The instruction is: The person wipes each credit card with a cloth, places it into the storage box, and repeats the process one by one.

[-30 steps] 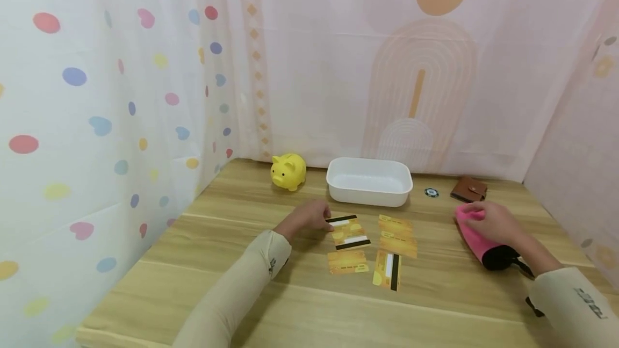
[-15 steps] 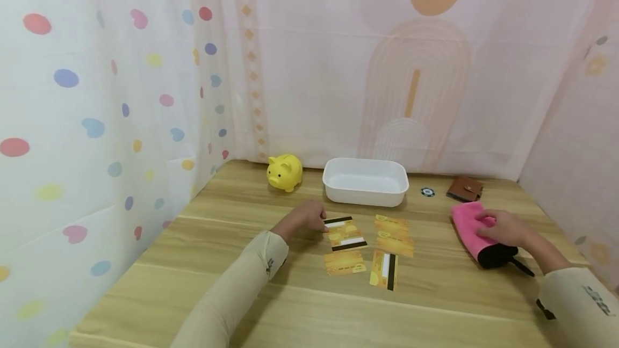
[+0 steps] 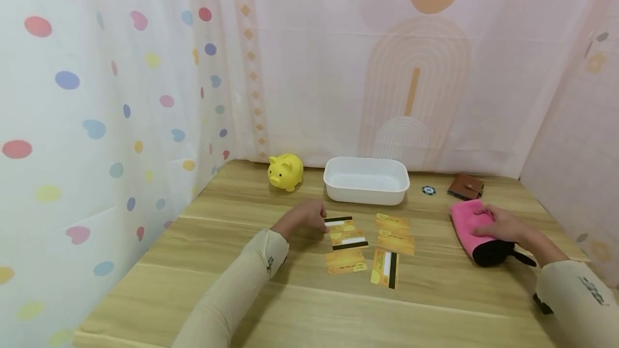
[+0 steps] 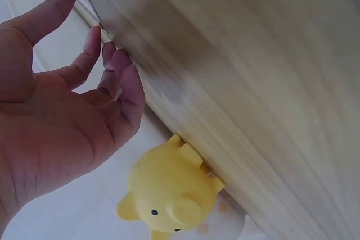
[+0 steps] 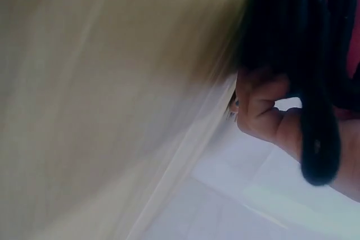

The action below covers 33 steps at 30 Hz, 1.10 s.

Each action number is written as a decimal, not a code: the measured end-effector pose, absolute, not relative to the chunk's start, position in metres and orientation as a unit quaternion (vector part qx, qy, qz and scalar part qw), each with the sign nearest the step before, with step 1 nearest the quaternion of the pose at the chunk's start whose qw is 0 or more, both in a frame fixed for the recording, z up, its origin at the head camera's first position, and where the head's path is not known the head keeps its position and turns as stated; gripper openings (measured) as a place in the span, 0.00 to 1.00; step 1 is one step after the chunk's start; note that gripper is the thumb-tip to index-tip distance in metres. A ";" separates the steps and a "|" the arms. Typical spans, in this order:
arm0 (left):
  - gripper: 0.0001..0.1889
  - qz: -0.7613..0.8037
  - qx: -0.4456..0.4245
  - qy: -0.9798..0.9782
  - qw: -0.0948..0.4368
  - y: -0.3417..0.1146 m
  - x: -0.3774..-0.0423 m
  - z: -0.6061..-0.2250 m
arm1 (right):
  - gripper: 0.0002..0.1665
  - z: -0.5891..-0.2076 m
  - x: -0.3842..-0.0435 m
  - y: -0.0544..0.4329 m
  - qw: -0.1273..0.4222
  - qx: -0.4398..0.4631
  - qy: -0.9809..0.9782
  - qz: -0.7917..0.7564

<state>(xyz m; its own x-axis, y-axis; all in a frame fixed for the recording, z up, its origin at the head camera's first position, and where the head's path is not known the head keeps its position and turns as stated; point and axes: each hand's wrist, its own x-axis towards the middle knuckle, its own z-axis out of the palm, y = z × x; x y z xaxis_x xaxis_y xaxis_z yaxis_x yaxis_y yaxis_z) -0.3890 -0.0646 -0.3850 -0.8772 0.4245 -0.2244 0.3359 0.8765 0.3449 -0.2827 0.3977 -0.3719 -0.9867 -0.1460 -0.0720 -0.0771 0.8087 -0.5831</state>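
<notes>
Several gold bank cards lie in two columns on the wooden table. My left hand (image 3: 309,216) is at the far-left bank card (image 3: 340,224), thumb and index finger at the two ends of its short edge. The left wrist view shows this hand (image 4: 73,94) with the card's thin edge between those fingertips and the other fingers curled. Over at the right, my right hand (image 3: 500,225) grips a soft pink pouch (image 3: 465,222) with a black end and a black loop. In the right wrist view the black loop (image 5: 319,144) hangs in front of the curled fingers.
A yellow piggy bank (image 3: 286,172) and a white plastic basin (image 3: 366,196) stand along the back. To their right lie a poker chip (image 3: 429,190) and a brown wallet (image 3: 466,187). Patterned curtains enclose the table (image 3: 217,283) behind and at the sides.
My right hand has shifted on the pink pouch, its fingers moving back from the far end toward the middle. My left hand stays at the card; the view has swung slightly.
</notes>
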 end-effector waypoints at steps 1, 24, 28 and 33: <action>0.13 0.149 0.200 0.956 0.154 -0.064 -0.389 -0.385 | 0.40 -0.372 -0.283 0.397 0.057 -0.060 0.949 -0.304; 0.22 0.234 0.206 0.941 0.135 -0.079 -0.387 -0.389 | 0.41 -0.371 -0.286 0.386 0.072 -0.025 0.942 -0.326; 0.22 0.252 0.206 0.935 0.140 -0.081 -0.387 -0.386 | 0.40 -0.370 -0.287 0.384 0.078 -0.014 0.939 -0.334; 0.21 0.283 0.213 0.923 0.153 -0.081 -0.387 -0.384 | 0.42 -0.365 -0.289 0.380 0.088 0.002 0.940 -0.331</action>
